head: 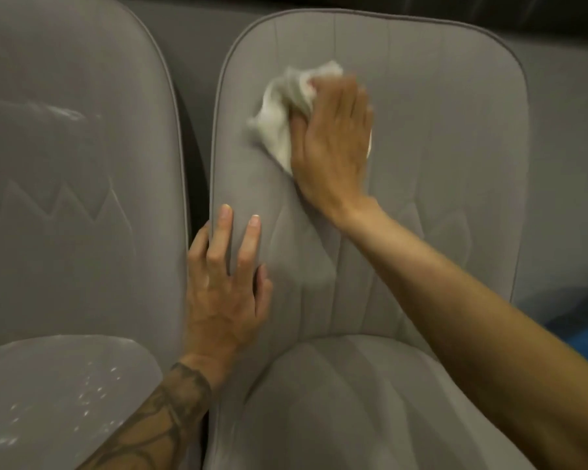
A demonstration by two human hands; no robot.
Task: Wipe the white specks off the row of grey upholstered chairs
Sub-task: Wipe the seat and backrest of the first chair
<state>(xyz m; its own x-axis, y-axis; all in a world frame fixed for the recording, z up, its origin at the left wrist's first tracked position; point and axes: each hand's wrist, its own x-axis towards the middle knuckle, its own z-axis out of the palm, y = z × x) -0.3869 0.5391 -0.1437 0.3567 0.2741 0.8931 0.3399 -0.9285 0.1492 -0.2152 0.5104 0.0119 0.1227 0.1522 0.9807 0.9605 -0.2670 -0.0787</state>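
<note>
Two grey upholstered chairs stand side by side. My right hand (331, 140) presses a crumpled white cloth (286, 106) against the upper backrest of the right chair (438, 147); the cloth sticks out to the left of my fingers and is blurred. My left hand (224, 283) lies flat with fingers spread on the lower left edge of the same backrest and holds nothing. The left chair (65, 164) has white specks (92, 395) scattered over its seat and white smears high on its backrest.
A narrow dark gap (192, 164) separates the two backrests. A grey wall or panel runs behind the chairs. Something blue (577, 334) shows at the right edge, beside the right chair's seat (336, 401).
</note>
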